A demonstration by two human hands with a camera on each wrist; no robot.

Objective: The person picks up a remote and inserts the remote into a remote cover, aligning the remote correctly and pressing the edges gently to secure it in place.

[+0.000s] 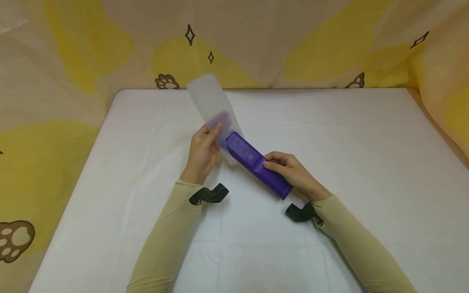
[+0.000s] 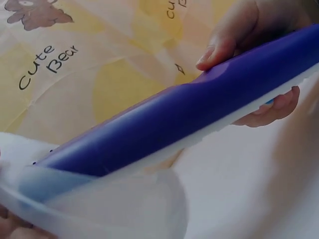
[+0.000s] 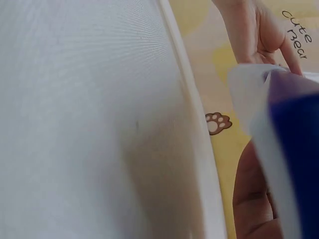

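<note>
Head view, white table (image 1: 366, 162) (yellow bear-print cloth (image 1: 73, 61) behind)

Remote (image 1: 256, 162): showing deep purple, with a panel of fine pale print on its upper face; its far tip is showing through the sleeve as a soft lilac blur.
Sleeve (image 1: 212, 106): looking frosted, milky white and translucent.
Table cover (image 1: 329, 142): showing plain white.
Backdrop cloth (image 1: 73, 61): showing beige with large yellow patches, small black diamond outlines, brown paw prints and black "Cute Bear" lettering.
Arm sleeves (image 1: 165, 244): showing pale khaki.
Wrist mounts (image 1: 209, 194): showing black.
</note>
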